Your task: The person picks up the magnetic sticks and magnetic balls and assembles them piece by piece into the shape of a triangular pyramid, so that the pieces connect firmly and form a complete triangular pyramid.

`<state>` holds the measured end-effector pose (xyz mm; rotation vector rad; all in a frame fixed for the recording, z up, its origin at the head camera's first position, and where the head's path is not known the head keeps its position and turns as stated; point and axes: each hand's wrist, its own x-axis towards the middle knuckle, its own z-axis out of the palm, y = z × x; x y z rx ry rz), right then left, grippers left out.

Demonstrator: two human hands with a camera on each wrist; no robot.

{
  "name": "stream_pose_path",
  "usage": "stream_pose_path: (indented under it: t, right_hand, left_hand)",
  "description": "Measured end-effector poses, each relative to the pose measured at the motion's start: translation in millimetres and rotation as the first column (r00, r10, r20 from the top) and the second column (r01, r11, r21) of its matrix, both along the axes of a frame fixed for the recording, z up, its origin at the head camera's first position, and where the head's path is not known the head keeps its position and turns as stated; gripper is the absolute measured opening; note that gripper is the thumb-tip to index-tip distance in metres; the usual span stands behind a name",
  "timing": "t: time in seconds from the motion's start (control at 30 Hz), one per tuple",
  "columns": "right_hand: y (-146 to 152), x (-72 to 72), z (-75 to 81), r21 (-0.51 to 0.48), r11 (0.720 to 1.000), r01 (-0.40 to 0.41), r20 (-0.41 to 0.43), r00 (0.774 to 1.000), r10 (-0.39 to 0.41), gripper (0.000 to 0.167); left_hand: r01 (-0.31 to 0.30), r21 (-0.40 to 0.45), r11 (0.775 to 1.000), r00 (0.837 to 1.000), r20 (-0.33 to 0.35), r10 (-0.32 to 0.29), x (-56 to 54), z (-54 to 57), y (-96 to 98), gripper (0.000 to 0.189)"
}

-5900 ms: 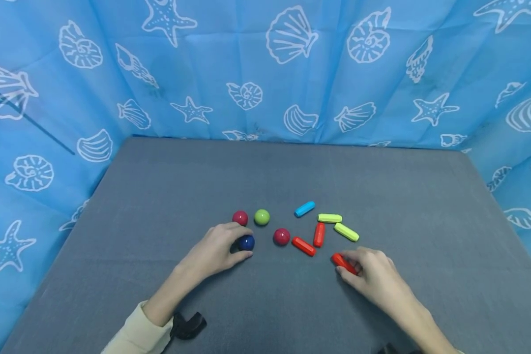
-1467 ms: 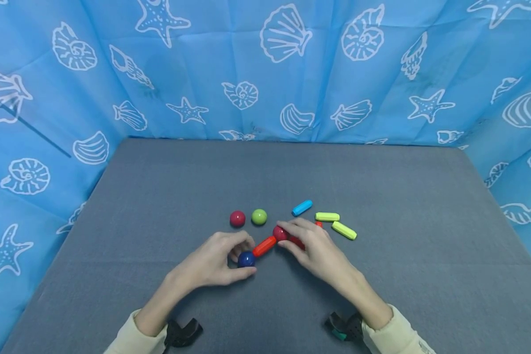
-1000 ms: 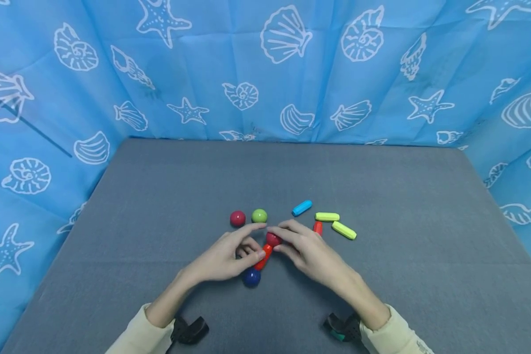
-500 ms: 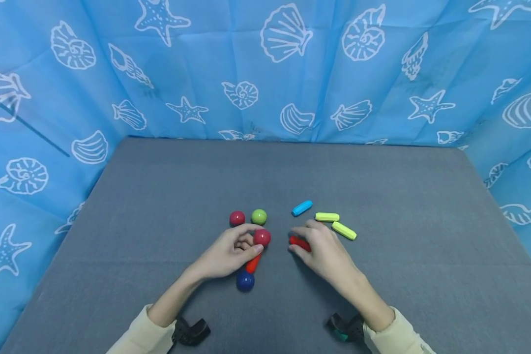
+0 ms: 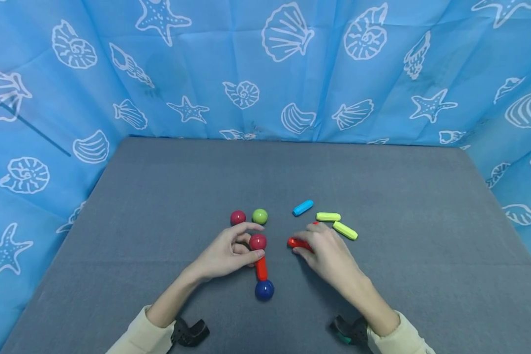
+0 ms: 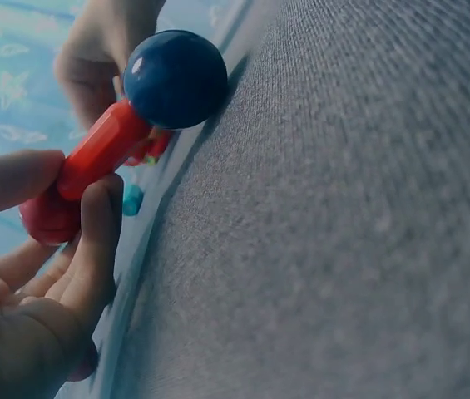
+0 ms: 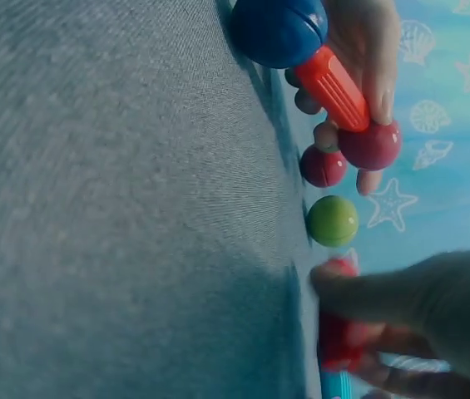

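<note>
My left hand (image 5: 221, 253) pinches a joined piece of toy building parts near its upper end. A dark red ball (image 5: 258, 241) is at that end, a red rod (image 5: 261, 269) runs down from it, and a dark blue ball (image 5: 264, 290) is at the lower end. In the left wrist view, thumb and finger grip where the rod (image 6: 106, 150) meets the red ball (image 6: 50, 218). On the right, my right hand (image 5: 329, 248) pinches a second red rod (image 5: 297, 243), partly covered by the fingers. Another red rod (image 5: 315, 223) shows only its tip behind that hand.
Beyond the left hand sit a dark red ball (image 5: 238, 217) and a green ball (image 5: 259, 216). A light blue rod (image 5: 303, 208) and two yellow-green rods (image 5: 328, 217) lie behind the right hand. The grey cloth-covered table (image 5: 159, 187) meets a blue shell-print curtain (image 5: 203, 64).
The rod and blue ball were joined to a red ball between both hands. The left hand took the joined piece as the right moved away to a red rod, and the blue end swung right.
</note>
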<state>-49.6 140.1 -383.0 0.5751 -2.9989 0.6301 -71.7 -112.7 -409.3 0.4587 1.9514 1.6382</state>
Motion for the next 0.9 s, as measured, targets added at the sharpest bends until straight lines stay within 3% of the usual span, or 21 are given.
stream_pose_path:
  t: [0.13, 0.33, 0.9]
  right_hand:
    - [-1, 1.9, 0.2, -0.066, 0.992, -0.106, -0.109, 0.989, 0.098, 0.031]
    - [-4, 4.8, 2.5, -0.165, 0.966, -0.2, -0.166, 0.971, 0.173, 0.029]
    - [-12, 7.7, 4.0, -0.144, 0.95, -0.276, -0.226, 0.944, 0.24, 0.025]
  left_hand:
    - [0.022, 0.013, 1.0, 1.0, 0.008, -0.022, 1.2, 1.3, 2.1, 0.047]
    - [0.008, -0.006, 1.0, 1.0, -0.01, -0.008, 1.8, 1.0, 5.6, 0.041]
    - [0.02, -0.03, 0.999, 0.997, -0.073, -0.022, 3.3, 0.6, 6.5, 0.039]
